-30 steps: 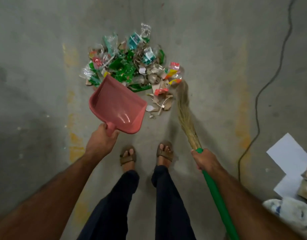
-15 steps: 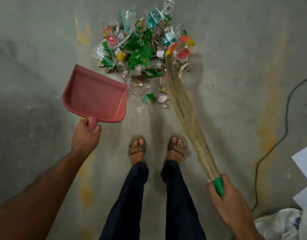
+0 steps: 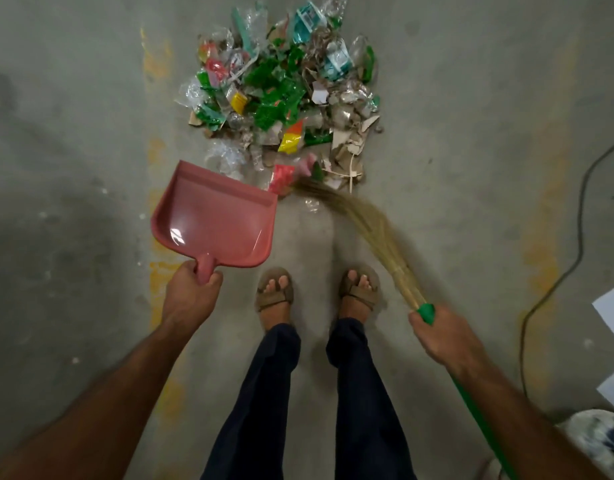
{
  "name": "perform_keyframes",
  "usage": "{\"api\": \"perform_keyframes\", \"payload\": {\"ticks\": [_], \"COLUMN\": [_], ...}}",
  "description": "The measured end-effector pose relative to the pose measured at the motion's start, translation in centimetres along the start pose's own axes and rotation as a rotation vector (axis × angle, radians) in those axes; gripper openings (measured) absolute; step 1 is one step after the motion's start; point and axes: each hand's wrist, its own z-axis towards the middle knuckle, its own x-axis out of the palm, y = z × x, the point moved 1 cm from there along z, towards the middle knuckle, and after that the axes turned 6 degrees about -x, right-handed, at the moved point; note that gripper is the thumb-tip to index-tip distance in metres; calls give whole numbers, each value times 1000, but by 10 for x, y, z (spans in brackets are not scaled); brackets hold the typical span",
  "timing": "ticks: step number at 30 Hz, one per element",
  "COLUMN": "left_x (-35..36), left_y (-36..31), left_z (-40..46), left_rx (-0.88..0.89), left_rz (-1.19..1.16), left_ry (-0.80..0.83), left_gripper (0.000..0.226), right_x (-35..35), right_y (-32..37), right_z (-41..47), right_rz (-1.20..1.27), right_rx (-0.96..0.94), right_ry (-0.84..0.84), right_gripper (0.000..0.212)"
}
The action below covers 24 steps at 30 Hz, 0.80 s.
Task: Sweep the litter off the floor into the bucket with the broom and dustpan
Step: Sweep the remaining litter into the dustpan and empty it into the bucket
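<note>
Head view: the pink dustpan sits left of centre, its open mouth aimed toward the top of the frame at the litter pile in the upper middle, its handle pointing down into the left hand, which wraps it tightly. The broom runs diagonally from lower right up to centre, bristle tips blurred at the pile's near edge beside the dustpan's right corner. The right hand grips its green handle.
</note>
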Motion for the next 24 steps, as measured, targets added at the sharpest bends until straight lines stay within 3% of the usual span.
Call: {"api": "perform_keyframes", "payload": {"ticks": [8, 17, 21, 24], "left_x": [27, 62, 90, 119], "left_y": [-17, -57, -75, -89], "left_z": [-1, -3, -1, 10], "left_rx": [73, 154, 173, 166], "left_rz": [75, 81, 192, 303], "left_ry": [91, 207, 257, 293], "left_gripper": [22, 17, 18, 35], "right_x": [-48, -92, -101, -115], "right_y": [-39, -30, -17, -1], "right_z": [-80, -115, -84, -27], "right_rz": [104, 53, 26, -64], "right_rx": [-65, -56, -131, -206], "right_ry": [-145, -256, -376, -500], "right_gripper": [32, 22, 47, 50]}}
